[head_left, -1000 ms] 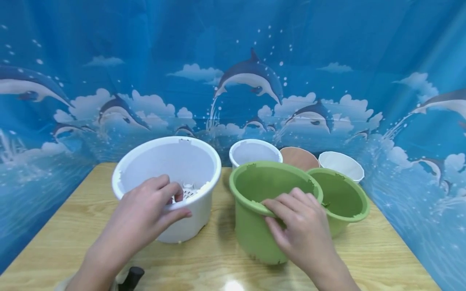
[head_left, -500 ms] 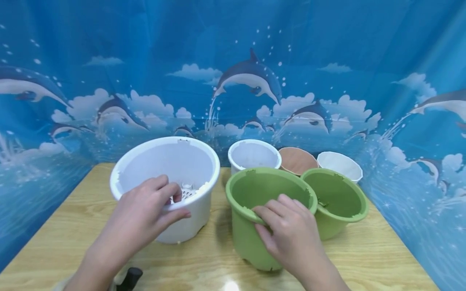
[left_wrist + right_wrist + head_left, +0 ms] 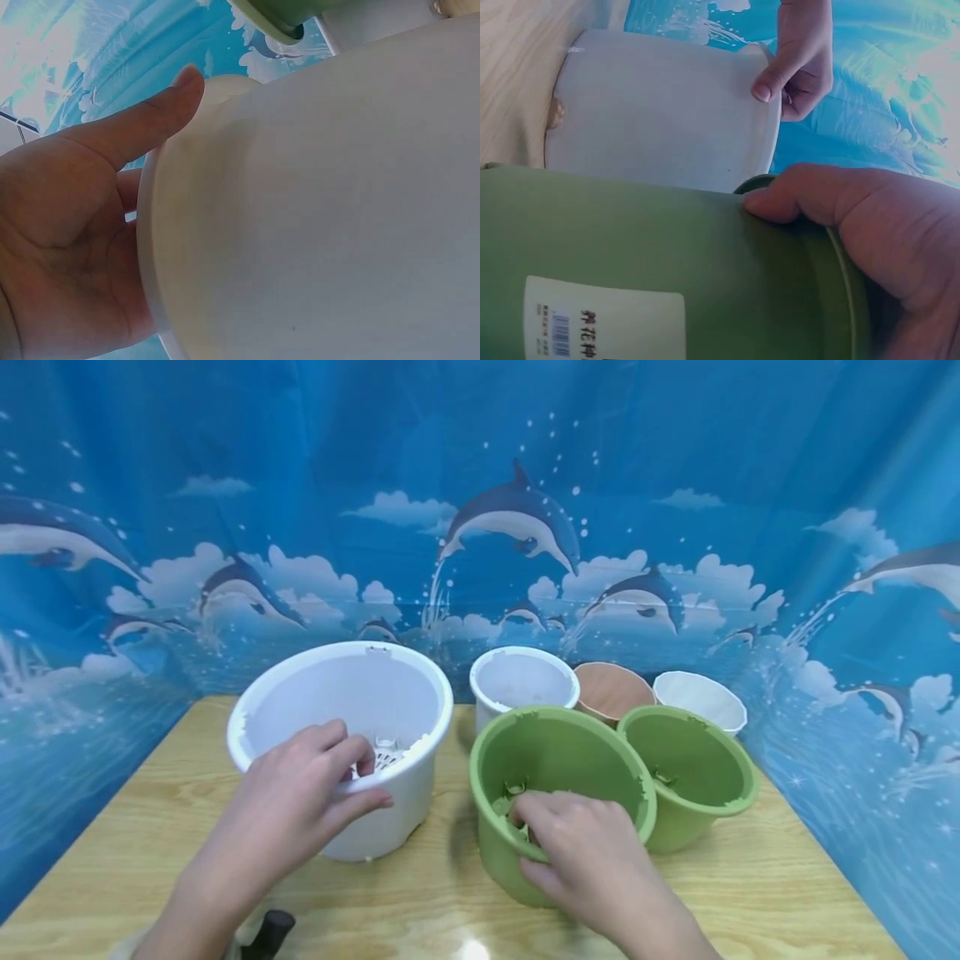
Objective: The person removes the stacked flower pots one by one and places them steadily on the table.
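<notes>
My left hand (image 3: pixel 303 789) grips the near rim of a large white flower pot (image 3: pixel 405 810), thumb outside and fingers curled over into it. The pot's slotted bottom shows past the fingers. In the left wrist view the thumb lies along the outside of the white wall (image 3: pixel 322 202). My right hand (image 3: pixel 592 852) holds the near rim of a green flower pot (image 3: pixel 495 852), with fingers inside and thumb on the outer wall. A printed label (image 3: pixel 604 319) on that pot's side shows in the right wrist view. The green pot leans slightly toward me.
A second green pot (image 3: pixel 693 760) stands right beside the held one. Behind are a smaller white pot (image 3: pixel 525 681), a brown pot (image 3: pixel 613 689) and a white faceted bowl-like pot (image 3: pixel 701 702). A black knob-ended object (image 3: pixel 272 931) lies by my left forearm on the wooden table (image 3: pixel 165 827).
The green pot has shifted slightly left and tipped toward me, so its bottom inside now shows. My right hand has moved left and lower with it. The left hand stays in place.
</notes>
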